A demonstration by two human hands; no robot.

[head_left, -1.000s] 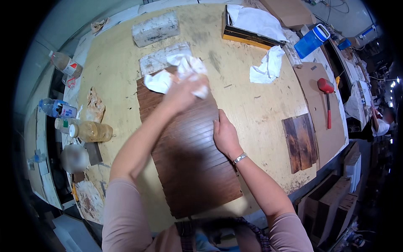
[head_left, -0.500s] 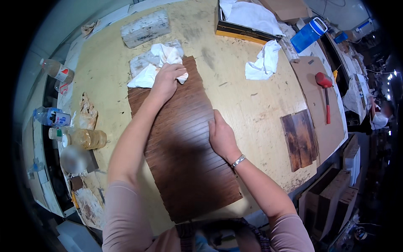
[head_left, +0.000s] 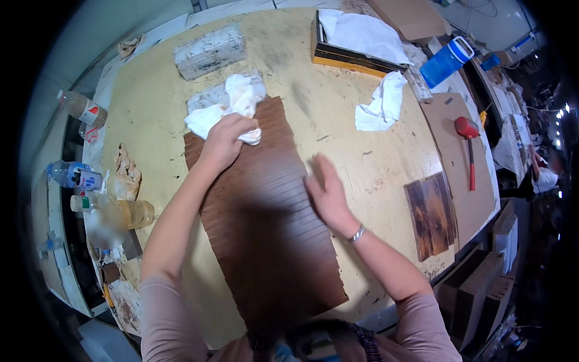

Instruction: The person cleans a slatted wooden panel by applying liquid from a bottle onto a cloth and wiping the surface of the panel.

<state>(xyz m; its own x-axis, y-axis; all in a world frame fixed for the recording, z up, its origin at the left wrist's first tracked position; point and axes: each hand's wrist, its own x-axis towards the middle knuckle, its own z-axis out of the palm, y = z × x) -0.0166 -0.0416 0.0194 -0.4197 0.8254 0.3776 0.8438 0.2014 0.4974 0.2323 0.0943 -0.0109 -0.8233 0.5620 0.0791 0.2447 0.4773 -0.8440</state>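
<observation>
A long brown slatted wooden panel (head_left: 265,199) lies lengthwise on the worktable in front of me, its grooves running across it. At its far end my left hand (head_left: 228,140) is closed on a white cloth (head_left: 239,99) stained with brown, which rests on the panel and spreads over its far left corner. Beside the panel's right edge is my right hand (head_left: 329,192), slightly blurred, with thumb and fingers apart and nothing in it. Its fingertips are at the edge; whether they touch the wood I cannot tell. A dark shadow covers the panel's near part.
A plastic-wrapped block (head_left: 210,52) stands beyond the panel. Right of it are a cloth-filled box (head_left: 356,57), a crumpled white cloth (head_left: 381,102), dark stained boards (head_left: 431,216), a red mallet (head_left: 468,130) and a blue jug (head_left: 445,63). Several bottles, one with yellowish liquid (head_left: 136,214), line the left edge.
My left hand has shifted a little left and nearer with the cloth. My right hand has loosened from the panel's edge and moved slightly right, its fingers spreading.
</observation>
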